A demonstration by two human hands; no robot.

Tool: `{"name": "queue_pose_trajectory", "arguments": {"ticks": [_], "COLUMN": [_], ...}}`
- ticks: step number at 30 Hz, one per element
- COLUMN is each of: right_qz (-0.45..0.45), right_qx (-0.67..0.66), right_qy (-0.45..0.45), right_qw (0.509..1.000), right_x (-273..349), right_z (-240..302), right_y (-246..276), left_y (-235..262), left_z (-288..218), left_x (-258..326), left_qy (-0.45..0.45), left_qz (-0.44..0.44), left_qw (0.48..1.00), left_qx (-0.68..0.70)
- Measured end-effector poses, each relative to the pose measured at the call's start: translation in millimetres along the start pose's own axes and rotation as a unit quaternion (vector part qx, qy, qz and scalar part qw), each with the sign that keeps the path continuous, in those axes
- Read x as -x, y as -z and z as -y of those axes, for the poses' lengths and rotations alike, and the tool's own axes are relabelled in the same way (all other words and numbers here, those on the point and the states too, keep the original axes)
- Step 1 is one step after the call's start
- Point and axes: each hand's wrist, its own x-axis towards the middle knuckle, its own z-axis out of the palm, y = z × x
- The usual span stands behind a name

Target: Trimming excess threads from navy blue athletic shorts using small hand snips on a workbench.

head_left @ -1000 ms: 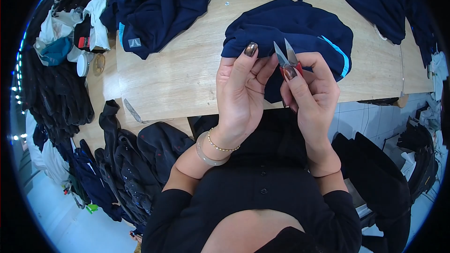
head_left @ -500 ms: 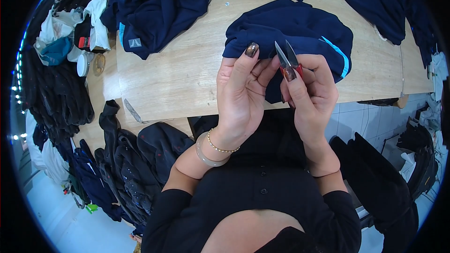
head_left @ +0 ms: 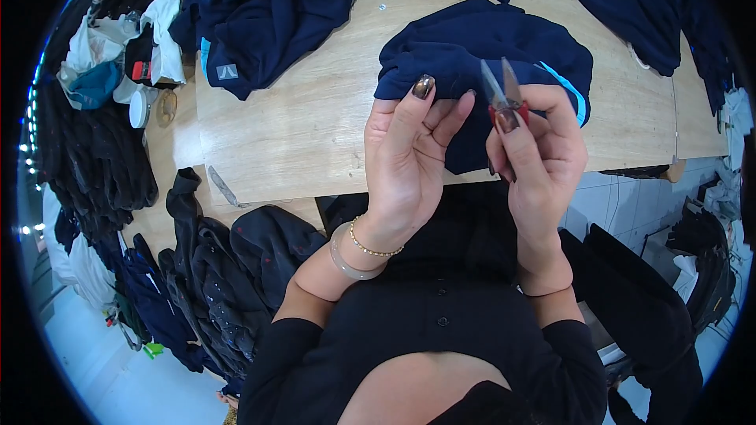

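Observation:
A navy garment (head_left: pixel 488 39) with a light blue stripe lies bunched on the wooden table. My left hand (head_left: pixel 405 145) pinches its near left edge, thumb on top and the other fingers beneath the cloth. My right hand (head_left: pixel 543 157) is closed round a pair of thread snips (head_left: pixel 505 94) with red grips. Their two pointed blades stand apart and point away from me, over the garment. A gap separates the snips from my left fingertips. The fabric's underside at my left fingers is hidden.
Another navy garment (head_left: pixel 276 16) lies at the far left, and more navy cloth (head_left: pixel 630 8) at the far right. Dark clothes (head_left: pixel 236 267) are heaped left of me. A white round container (head_left: pixel 139 109) and a tape roll (head_left: pixel 166 108) sit by the table's left side.
My right hand has moved to the right with the snips, away from my left fingers. My left hand keeps its hold on the garment's edge.

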Motion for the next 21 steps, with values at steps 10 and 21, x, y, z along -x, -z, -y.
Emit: {"name": "queue_pose_trajectory", "arguments": {"ticks": [10, 21], "right_qz": [0.031, 0.015], "right_qx": [0.048, 0.034], "right_qy": [-0.067, -0.081], "right_qw": [0.996, 0.996], "right_x": [4.1, 3.3], "right_z": [5.1, 5.7], "right_y": [0.3, -0.1], "left_y": [0.0, -0.5], "left_z": [0.3, 1.2], "left_x": [0.3, 0.1], "left_qy": [0.0, 0.0], "left_qz": [-0.004, -0.002], "left_qw": [1.0, 1.0], "left_qx": [0.007, 0.01]}}
